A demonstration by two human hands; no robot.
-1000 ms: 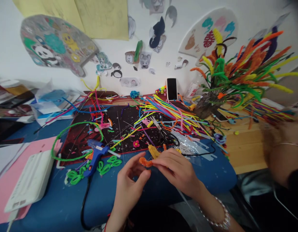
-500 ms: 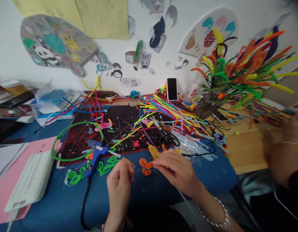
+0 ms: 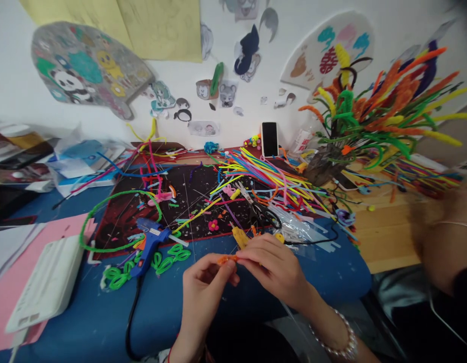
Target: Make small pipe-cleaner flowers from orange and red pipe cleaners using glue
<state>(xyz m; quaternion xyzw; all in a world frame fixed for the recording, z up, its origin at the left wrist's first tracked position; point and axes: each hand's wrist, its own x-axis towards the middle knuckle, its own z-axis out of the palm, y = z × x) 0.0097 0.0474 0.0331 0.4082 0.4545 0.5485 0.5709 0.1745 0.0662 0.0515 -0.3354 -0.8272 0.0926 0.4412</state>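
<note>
Both my hands meet over the front of the blue table cover, on an orange pipe cleaner piece (image 3: 226, 258). My left hand (image 3: 206, 287) pinches its left part between thumb and fingers, while my right hand (image 3: 273, 264) grips its right end. Most of the piece is hidden by my fingers. Just behind my right hand lies a yellow glue gun (image 3: 240, 236), partly covered. Off to the left, a blue glue gun (image 3: 150, 247) rests by green pipe cleaner loops (image 3: 122, 272). Scissors (image 3: 258, 209) and a pink flower (image 3: 213, 225) lie on the dark mat beyond.
A pile of coloured pipe cleaners (image 3: 267, 176) covers the mat's right half. A white power strip (image 3: 48, 277) lies on pink paper at left. A bunch of pipe cleaner flowers (image 3: 369, 111) stands at back right. Another person's arm (image 3: 445, 242) is at the right edge.
My left hand has moved right and up from a loose curl and now pinches the orange piece. My right hand has stayed nearly in place, holding it.
</note>
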